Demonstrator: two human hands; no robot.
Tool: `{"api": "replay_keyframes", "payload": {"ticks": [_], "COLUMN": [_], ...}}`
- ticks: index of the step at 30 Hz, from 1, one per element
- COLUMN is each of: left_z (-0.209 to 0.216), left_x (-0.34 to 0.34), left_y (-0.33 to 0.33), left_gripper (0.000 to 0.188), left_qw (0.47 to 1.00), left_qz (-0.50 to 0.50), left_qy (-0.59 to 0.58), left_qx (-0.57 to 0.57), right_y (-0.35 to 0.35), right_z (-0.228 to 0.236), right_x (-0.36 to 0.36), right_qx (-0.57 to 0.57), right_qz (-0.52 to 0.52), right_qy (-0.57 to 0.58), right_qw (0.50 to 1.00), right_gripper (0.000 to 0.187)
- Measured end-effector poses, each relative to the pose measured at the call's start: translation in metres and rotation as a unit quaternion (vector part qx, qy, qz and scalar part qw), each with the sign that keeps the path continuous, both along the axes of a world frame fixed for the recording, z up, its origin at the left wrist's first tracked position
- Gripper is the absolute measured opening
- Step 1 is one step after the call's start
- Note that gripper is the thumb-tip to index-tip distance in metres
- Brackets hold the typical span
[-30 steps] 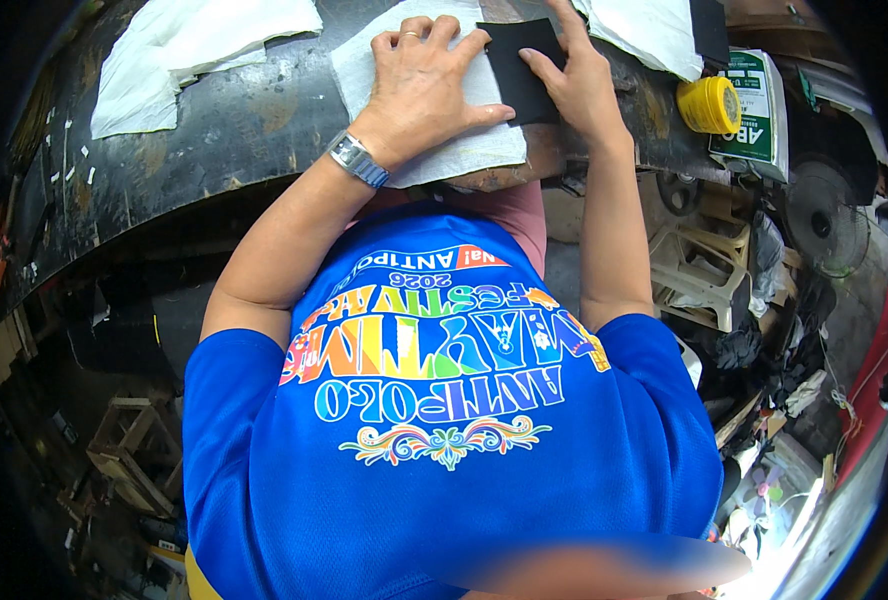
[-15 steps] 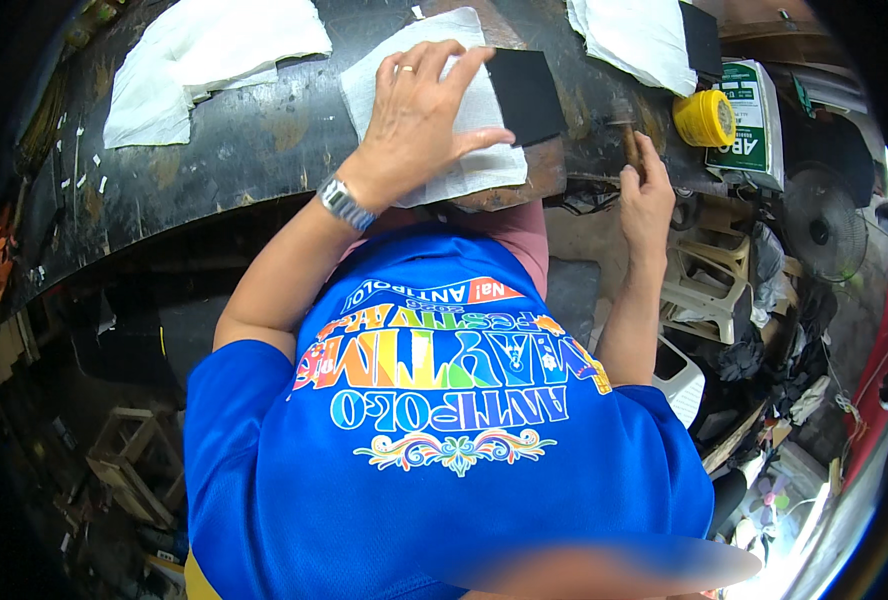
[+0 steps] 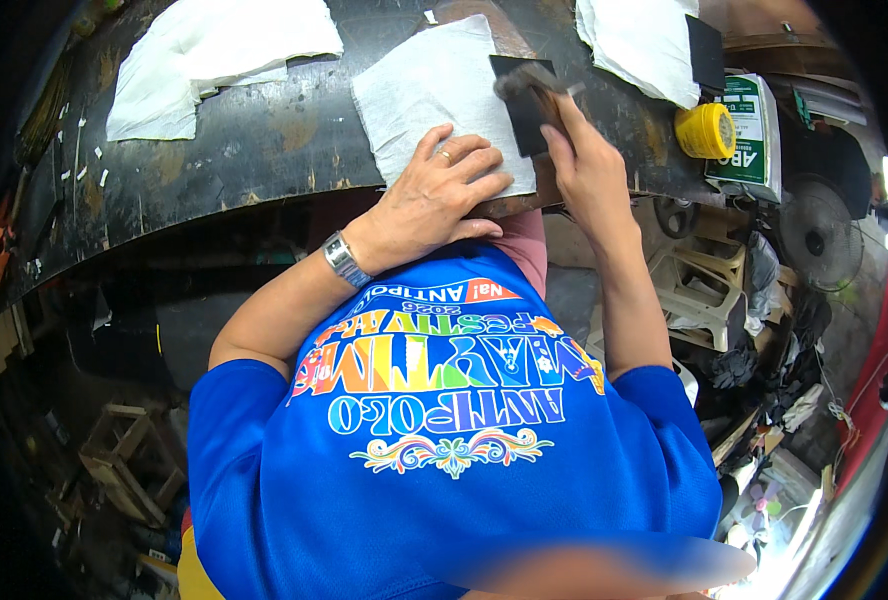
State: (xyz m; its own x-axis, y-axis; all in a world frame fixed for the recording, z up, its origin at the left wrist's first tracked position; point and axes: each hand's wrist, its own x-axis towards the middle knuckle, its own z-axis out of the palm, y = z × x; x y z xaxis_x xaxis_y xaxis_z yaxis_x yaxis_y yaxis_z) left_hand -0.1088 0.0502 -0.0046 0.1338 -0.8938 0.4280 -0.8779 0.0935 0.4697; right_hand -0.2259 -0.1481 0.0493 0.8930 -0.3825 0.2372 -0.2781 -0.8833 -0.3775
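A white cloth-like sheet (image 3: 426,88) lies near the front edge of the dark worktable, with a flat black piece (image 3: 530,136) along its right side. My left hand (image 3: 446,188) rests on the sheet's near part, fingers spread and the thumb over the table edge, holding nothing. In my right hand (image 3: 594,168) is a hammer (image 3: 530,80), gripped by its wooden handle. The hammer's head, smeared by motion, is over the black piece; whether it touches cannot be made out. Part of a brown board (image 3: 512,207) shows beneath the sheet.
More white sheets (image 3: 226,50) lie at the table's left, and another white sheet (image 3: 636,45) with a black piece (image 3: 705,55) at the right. A yellow tub (image 3: 704,131) stands beside a green-and-white container (image 3: 749,150). Beyond are a fan (image 3: 814,240) and plastic stools (image 3: 699,290).
My left hand has drawn back from the black piece toward the table's front edge. My right hand has brought the hammer leftward, from beside the board to over the black piece.
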Motion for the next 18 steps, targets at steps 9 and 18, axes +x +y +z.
{"api": "replay_keyframes", "payload": {"ticks": [9, 18], "left_z": [0.008, 0.001], "left_x": [0.000, 0.067], "left_y": [0.004, 0.053], "left_gripper": [0.061, 0.034], "left_qw": [0.999, 0.977], "left_qz": [-0.014, 0.187], "left_qy": [0.025, 0.050], "left_qx": [0.032, -0.092], "right_y": [-0.034, -0.069], "right_z": [-0.009, -0.033], "right_x": [0.040, -0.068], "right_qx": [0.171, -0.014], "right_qz": [-0.013, -0.247], "right_qy": [-0.068, -0.073], "right_qw": [0.983, 0.966], "right_gripper": [0.040, 0.036]}}
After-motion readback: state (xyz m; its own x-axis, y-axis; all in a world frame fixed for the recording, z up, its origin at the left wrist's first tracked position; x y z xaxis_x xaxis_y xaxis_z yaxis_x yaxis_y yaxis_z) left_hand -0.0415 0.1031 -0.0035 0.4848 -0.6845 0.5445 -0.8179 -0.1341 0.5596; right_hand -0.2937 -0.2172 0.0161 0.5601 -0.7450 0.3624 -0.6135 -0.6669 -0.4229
